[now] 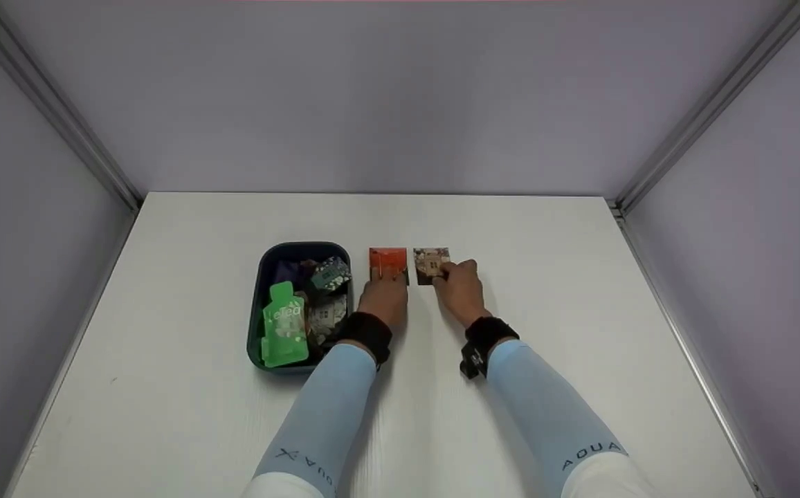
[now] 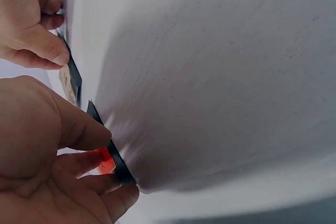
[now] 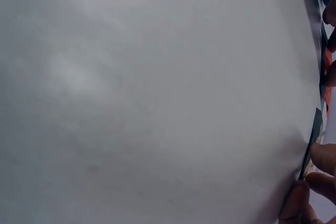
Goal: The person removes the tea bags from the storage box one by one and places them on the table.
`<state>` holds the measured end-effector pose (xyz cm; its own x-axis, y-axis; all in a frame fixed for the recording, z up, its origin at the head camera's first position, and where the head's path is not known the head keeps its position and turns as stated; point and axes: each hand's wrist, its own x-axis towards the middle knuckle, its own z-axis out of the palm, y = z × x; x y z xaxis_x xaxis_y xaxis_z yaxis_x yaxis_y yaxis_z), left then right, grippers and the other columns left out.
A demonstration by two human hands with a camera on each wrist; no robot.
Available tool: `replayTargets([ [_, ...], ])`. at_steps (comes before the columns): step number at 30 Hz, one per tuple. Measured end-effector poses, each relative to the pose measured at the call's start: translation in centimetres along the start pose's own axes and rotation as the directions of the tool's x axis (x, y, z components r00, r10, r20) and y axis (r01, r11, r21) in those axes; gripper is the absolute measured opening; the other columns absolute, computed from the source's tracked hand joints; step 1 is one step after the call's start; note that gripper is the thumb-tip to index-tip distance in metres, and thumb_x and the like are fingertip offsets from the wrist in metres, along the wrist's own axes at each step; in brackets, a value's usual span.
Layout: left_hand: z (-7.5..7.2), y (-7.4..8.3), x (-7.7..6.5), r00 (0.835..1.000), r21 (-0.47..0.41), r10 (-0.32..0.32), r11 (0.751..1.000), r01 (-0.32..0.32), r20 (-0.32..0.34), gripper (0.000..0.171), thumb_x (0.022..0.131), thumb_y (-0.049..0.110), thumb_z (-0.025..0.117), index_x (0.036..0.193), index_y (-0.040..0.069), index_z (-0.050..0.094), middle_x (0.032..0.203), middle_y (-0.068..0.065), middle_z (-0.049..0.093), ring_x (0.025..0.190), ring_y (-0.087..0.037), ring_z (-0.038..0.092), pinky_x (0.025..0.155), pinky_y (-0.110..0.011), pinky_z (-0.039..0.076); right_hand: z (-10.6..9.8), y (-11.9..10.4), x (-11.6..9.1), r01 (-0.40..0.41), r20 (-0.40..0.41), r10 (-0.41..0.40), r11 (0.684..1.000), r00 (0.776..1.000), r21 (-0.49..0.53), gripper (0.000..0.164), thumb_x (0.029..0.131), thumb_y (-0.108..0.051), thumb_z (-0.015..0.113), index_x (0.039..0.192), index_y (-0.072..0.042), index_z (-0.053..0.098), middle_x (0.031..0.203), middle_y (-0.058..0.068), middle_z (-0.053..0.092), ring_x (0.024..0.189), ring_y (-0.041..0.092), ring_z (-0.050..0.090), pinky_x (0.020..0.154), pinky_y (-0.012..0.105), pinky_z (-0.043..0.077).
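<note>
Two small flat square packets lie side by side on the white table, a narrow gap between them. The left one is a red packet (image 1: 387,259); the right one, a brown and beige patterned packet (image 1: 430,261), carries a printed picture. My left hand (image 1: 385,301) holds the red packet at its near part, thumb and fingers on its edges in the left wrist view. With thumb and fingers my right hand (image 1: 461,293) pinches the patterned packet by its right side. In the left wrist view, both packets show dark lower faces close over the table.
Left of my left hand stands a dark blue bin (image 1: 255,321), holding a green pouch (image 1: 285,326), a dark green patterned packet (image 1: 331,274) and other small packets. The white table (image 1: 566,290) is bounded by grey walls at the back and both sides.
</note>
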<state>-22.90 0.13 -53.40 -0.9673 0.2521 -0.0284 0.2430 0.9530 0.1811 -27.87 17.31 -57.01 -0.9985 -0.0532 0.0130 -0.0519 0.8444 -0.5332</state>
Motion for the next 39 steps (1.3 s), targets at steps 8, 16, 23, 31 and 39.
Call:
replayTargets([
  [8, -1.5, -0.3, 0.8, 0.997, -0.083, 0.050, 0.996, -0.045, 0.055, 0.044, 0.106, 0.007, 0.052, 0.149, -0.001, 0.048, 0.149, -0.025, 0.048, 0.141, -0.044, 0.043, 0.110, -0.050, 0.044, -1.1, -0.2, 0.0, -0.050, 0.002, 0.050, 0.994, 0.999, 0.102, 0.042, 0.103, -0.022, 0.062, 0.137, 0.002, 0.060, 0.125, 0.023, 0.049, 0.109, 0.031, 0.057, 0.093, 0.044, 0.050],
  [16, -4.8, -2.3, 0.0, 0.987, -0.316, -0.006, 0.948, -0.046, -0.162, 0.038, 0.097, -0.003, 0.058, 0.135, -0.002, 0.059, 0.135, -0.025, 0.058, 0.117, -0.042, 0.061, 0.097, -0.048, 0.053, -2.6, -2.7, -0.8, 0.020, -0.050, -0.011, 0.981, 0.999, 0.194, 0.038, 0.102, -0.022, 0.062, 0.131, 0.002, 0.064, 0.117, 0.019, 0.053, 0.098, 0.026, 0.057, 0.084, 0.040, 0.049],
  [23, -7.2, -6.9, -2.3, 0.940, -0.405, -0.157, 0.914, 0.022, -0.303, 0.036, 0.098, -0.001, 0.052, 0.131, -0.001, 0.064, 0.130, -0.025, 0.062, 0.120, -0.045, 0.057, 0.102, -0.049, 0.049, -3.0, -4.6, -2.5, 0.100, -0.057, -0.088, 0.957, 0.995, 0.271, 0.033, 0.102, -0.022, 0.063, 0.126, 0.001, 0.066, 0.116, 0.015, 0.053, 0.102, 0.023, 0.063, 0.087, 0.036, 0.053],
  [31, -6.9, -10.5, -4.7, 0.951, -0.321, -0.229, 0.934, 0.155, -0.206, 0.042, 0.096, 0.005, 0.063, 0.138, -0.005, 0.059, 0.137, -0.032, 0.055, 0.128, -0.053, 0.049, 0.098, -0.065, 0.046, -2.4, -6.0, -4.4, 0.151, -0.057, -0.140, 0.939, 0.989, 0.310, 0.029, 0.101, -0.024, 0.065, 0.121, -0.002, 0.069, 0.118, 0.016, 0.057, 0.088, 0.021, 0.060, 0.079, 0.035, 0.050],
  [39, -6.4, -11.4, -4.8, 0.962, -0.214, -0.238, 0.955, 0.206, -0.137, 0.052, 0.095, 0.007, 0.067, 0.143, -0.006, 0.051, 0.143, -0.032, 0.050, 0.145, -0.052, 0.032, 0.111, -0.072, 0.029, -1.9, -6.8, -5.3, 0.134, -0.023, -0.135, 0.933, 0.991, 0.334, 0.030, 0.101, -0.023, 0.066, 0.121, -0.001, 0.069, 0.118, 0.013, 0.056, 0.090, 0.021, 0.059, 0.080, 0.035, 0.050],
])
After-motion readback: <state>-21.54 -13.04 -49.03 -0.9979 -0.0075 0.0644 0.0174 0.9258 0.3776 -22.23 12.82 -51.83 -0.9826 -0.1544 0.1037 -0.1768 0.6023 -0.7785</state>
